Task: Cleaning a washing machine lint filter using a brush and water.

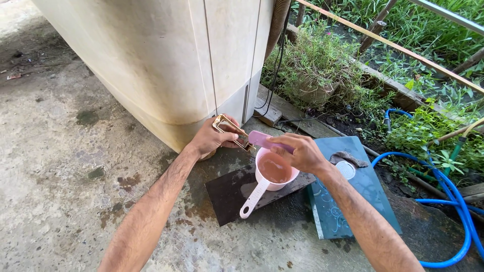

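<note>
Head view looks down at two bare forearms working on a concrete floor beside a large cream appliance casing. At about 11 o'clock from frame centre, the left hand is closed around a small rectangular framed piece with a yellowed rim, held up against the casing's lower corner. Just right of it, the right hand grips a lilac brush handle, its end pointing at the framed piece. Directly below sits a pink dipper with cloudy, brownish water, resting on a dark flat slab; its white handle points toward 7 o'clock.

Judging by the murky water and the wet floor, the scrubbing seems under way, not finished; the frame is not visibly clean yet.

At 4 o'clock lies a teal board with pale swirl markings and a round white disc; no package or sign shows. A blue hose loops at 3 o'clock, below green plants.
</note>
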